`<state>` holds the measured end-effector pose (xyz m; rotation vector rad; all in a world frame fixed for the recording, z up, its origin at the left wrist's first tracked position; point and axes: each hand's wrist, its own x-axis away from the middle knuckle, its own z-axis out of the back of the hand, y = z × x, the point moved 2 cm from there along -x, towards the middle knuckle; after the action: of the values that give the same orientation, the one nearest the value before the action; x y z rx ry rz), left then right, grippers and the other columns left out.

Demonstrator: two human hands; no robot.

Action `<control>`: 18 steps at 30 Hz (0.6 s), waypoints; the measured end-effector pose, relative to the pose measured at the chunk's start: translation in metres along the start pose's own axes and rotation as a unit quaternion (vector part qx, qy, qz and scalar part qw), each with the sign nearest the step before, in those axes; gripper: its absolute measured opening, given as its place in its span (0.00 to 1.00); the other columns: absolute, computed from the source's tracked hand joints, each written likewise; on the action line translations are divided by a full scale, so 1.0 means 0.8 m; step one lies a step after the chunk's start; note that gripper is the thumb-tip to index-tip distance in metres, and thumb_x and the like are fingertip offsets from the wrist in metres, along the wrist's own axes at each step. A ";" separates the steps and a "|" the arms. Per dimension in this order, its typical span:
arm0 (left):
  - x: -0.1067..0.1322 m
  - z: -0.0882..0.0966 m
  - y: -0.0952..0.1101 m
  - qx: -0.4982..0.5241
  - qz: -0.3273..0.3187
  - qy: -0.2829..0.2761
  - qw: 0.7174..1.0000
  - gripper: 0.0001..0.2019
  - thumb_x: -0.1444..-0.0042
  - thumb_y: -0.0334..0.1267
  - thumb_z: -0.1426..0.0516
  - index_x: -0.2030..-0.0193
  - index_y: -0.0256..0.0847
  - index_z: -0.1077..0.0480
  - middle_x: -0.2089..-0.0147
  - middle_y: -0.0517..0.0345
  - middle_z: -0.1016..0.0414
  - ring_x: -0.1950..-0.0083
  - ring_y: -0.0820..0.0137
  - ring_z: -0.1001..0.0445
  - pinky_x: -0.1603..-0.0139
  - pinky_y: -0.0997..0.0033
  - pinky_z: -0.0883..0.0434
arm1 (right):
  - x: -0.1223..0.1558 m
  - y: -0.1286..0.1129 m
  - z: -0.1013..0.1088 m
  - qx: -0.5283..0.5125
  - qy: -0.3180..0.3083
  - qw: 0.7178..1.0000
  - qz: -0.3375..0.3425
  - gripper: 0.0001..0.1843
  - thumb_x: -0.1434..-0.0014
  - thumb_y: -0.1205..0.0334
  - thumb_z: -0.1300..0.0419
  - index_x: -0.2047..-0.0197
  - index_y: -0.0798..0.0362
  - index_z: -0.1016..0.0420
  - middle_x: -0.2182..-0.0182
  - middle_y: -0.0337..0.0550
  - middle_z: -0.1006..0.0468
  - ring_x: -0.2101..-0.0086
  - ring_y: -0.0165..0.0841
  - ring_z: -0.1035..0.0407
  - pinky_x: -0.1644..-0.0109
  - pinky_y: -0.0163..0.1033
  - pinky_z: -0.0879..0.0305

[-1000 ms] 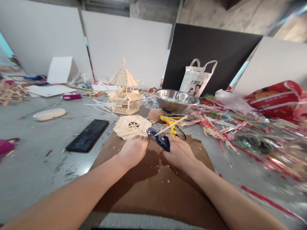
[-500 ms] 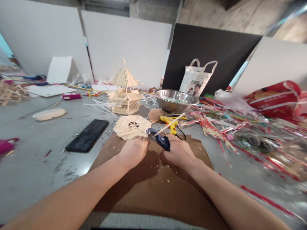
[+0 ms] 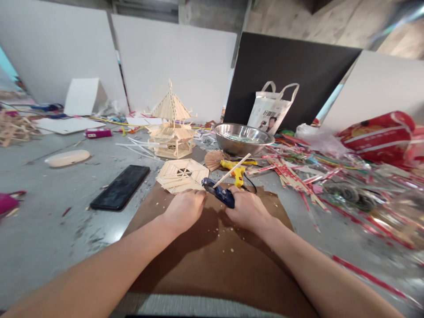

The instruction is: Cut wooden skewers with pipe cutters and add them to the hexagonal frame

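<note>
Both my hands rest on a brown cardboard sheet (image 3: 215,260). My right hand (image 3: 248,211) is closed round a blue-handled cutter (image 3: 219,195). A thin wooden stick (image 3: 232,169) sits in the cutter's jaws and slants up to the right. My left hand (image 3: 183,210) is curled knuckles-up just left of the jaws; whatever its fingers grip is hidden. A flat hexagonal panel of sticks (image 3: 181,174) lies right beyond the left hand. Behind it stands a stick-built pagoda model (image 3: 171,126).
A yellow glue gun (image 3: 236,170) and a small stick fan (image 3: 214,159) lie beyond the cutter, with a steel bowl (image 3: 243,139) behind. A black phone (image 3: 121,187) lies left. Red chopstick wrappers (image 3: 294,174) and a red package (image 3: 377,134) clutter the right.
The stick's far end has risen and swung slightly left. Both hands stay almost where they were.
</note>
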<state>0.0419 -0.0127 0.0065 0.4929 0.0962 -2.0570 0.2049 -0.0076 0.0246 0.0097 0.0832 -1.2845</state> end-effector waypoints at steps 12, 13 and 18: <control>0.000 -0.003 0.000 0.006 0.009 -0.003 1.000 0.12 0.46 0.33 0.55 0.70 0.34 0.33 0.73 0.51 0.29 0.69 0.68 0.30 0.66 0.69 0.34 | -0.001 0.002 0.001 -0.030 -0.010 1.000 0.003 0.12 0.54 0.60 0.49 0.64 0.53 0.36 0.71 0.43 0.27 0.70 0.35 0.33 0.71 0.34 0.48; 0.000 -0.003 0.000 0.006 0.009 -0.002 1.000 0.12 0.46 0.33 0.55 0.70 0.34 0.33 0.73 0.51 0.29 0.68 0.69 0.30 0.65 0.69 0.34 | 0.000 0.002 0.001 -0.031 -0.011 0.999 0.002 0.13 0.54 0.60 0.49 0.63 0.53 0.35 0.71 0.43 0.27 0.70 0.35 0.33 0.71 0.34 0.48; 0.000 -0.005 -0.001 0.010 0.011 -0.008 1.000 0.12 0.46 0.34 0.56 0.71 0.34 0.33 0.73 0.50 0.29 0.68 0.68 0.29 0.66 0.70 0.35 | -0.001 0.001 0.000 -0.032 -0.020 0.999 -0.011 0.14 0.54 0.58 0.49 0.63 0.54 0.34 0.70 0.45 0.27 0.69 0.35 0.33 0.71 0.34 0.47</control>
<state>0.0425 -0.0110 0.0031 0.4877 0.0599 -2.0412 0.2052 -0.0065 0.0244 -0.0720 0.0903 -1.3020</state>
